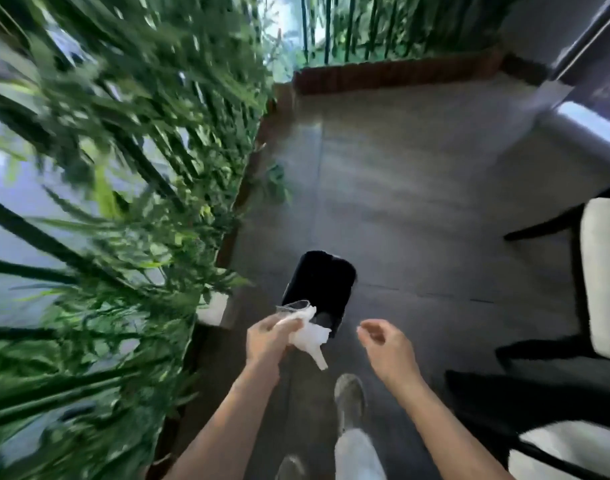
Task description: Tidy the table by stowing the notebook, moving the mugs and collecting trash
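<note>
My left hand point(267, 336) grips a bundle of trash: crumpled white tissue point(310, 337) and a piece of clear plastic point(294, 306). The bundle hangs just in front of a black bin point(322, 284) that stands on the grey floor. My right hand point(386, 344) is to the right of the bin with curled, parted fingers and nothing in it. The table, the notebook and the mugs are not in view. The picture is blurred by motion.
A wall of green bamboo plants point(123, 202) in a brown-edged planter point(241, 188) runs along the left. Black chairs with white cushions point(601, 275) stand at the right. Grey floor tiles point(417, 188) stretch ahead. My shoes point(348, 396) show below.
</note>
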### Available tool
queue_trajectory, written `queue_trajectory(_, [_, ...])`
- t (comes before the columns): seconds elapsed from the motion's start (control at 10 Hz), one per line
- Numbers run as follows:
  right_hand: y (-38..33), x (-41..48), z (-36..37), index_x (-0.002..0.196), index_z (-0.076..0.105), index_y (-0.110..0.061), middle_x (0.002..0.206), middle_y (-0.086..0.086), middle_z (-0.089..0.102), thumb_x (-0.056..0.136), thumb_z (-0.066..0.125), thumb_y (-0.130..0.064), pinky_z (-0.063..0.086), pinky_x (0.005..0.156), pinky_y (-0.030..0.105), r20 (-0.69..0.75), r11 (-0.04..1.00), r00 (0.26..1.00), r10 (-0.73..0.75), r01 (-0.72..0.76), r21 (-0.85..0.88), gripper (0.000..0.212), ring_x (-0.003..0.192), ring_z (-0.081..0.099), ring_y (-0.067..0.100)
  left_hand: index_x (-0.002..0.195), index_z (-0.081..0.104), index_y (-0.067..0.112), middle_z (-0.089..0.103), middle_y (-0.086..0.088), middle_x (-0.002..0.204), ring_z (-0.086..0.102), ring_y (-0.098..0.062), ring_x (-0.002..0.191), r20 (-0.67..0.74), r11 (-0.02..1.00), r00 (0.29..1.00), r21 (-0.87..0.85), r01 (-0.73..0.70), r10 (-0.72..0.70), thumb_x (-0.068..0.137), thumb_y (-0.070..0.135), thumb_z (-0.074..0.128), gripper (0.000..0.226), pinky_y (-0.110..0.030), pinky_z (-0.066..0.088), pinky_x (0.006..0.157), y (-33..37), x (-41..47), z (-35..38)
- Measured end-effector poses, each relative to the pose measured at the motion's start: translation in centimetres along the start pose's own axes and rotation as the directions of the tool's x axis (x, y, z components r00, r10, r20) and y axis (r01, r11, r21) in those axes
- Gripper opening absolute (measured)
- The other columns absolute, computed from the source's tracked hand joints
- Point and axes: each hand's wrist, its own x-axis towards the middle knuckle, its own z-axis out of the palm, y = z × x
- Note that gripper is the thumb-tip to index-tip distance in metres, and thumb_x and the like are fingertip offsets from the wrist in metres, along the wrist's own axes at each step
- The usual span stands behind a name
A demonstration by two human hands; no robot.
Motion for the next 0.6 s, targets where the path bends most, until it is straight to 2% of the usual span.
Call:
queue_trajectory(0.1, [3.8,6.0,2.1,0.103,0.075,-0.023,0.092,-0.007,0.075,0.093,0.071,-0.027,0.055,0.079,0.029,0.048,0.997,0.996,0.071,-0.072,0.024,0.011,0.088,0.069,0.013,0.088,0.081,0.008,0.078,-0.011,0.082,0.070,-0.024,0.076,-0.059,0.997,0.998,0.082,0.014,-0.009,0.067,0.020,0.088,0.025,-0.034,0.055,0.072,-2.7,6.6,2.8])
queue_trajectory(0.2, [8.0,10.5,3.3,0.090,0.073,-0.034,0.088,-0.006,0.078,0.090,0.071,-0.034,0.060,0.088,0.050,0.089,0.984,0.982,0.168,-0.173,0.050,0.002,0.088,0.074,0.019,0.089,0.081,0.011,0.072,-0.001,0.070,0.064,-0.016,0.067,-0.096,0.980,0.995,0.195,0.037,-0.018,0.075,0.025,0.086,0.020,-0.027,0.045,0.062,-5.2,12.7,5.4])
queue_trajectory(0.3, [10.4,13.6,3.5,0.088,0.073,-0.033,0.082,-0.004,0.078,0.092,0.070,-0.028,0.061,0.086,0.048,0.075,0.974,0.973,0.218,-0.221,0.049,0.007,0.081,0.075,0.017,0.087,0.080,0.008,0.068,0.001,0.066,0.061,-0.015,0.062,-0.135,0.962,0.989,0.254,0.100,-0.067,0.077,0.028,0.084,0.023,-0.028,0.045,0.059,-6.9,17.8,7.8])
queue_trajectory(0.4, [12.5,16.0,3.1,0.089,0.075,-0.027,0.075,-0.003,0.078,0.093,0.071,-0.021,0.063,0.080,0.048,0.063,0.961,0.962,0.266,-0.270,0.064,0.008,0.072,0.074,0.017,0.067,0.076,0.014,0.067,0.003,0.059,0.063,-0.020,0.064,-0.142,0.943,0.988,0.314,0.108,-0.065,0.061,0.048,0.078,0.035,-0.030,0.047,0.063,-9.3,22.4,9.0])
queue_trajectory(0.5, [13.4,17.7,2.5,0.089,0.075,-0.027,0.074,-0.007,0.078,0.093,0.071,-0.023,0.063,0.078,0.049,0.056,0.963,0.962,0.268,-0.269,0.005,0.007,0.073,0.075,0.018,0.054,0.055,0.021,0.055,0.009,0.056,0.054,-0.015,0.063,-0.138,0.908,0.987,0.400,0.126,-0.077,0.074,0.043,0.083,0.041,-0.031,0.043,0.060,-9.0,23.5,9.6])
queue_trajectory(0.6, [12.4,18.3,1.6,0.085,0.074,-0.030,0.069,-0.005,0.076,0.093,0.071,-0.026,0.061,0.078,0.047,0.023,0.973,0.974,0.224,-0.222,-0.063,0.009,0.073,0.074,0.022,0.098,0.076,0.019,0.075,0.002,0.095,0.068,-0.021,0.098,-0.172,0.882,0.983,0.451,0.135,-0.062,0.083,0.038,0.083,0.025,-0.033,0.053,0.090,-7.7,22.7,9.0])
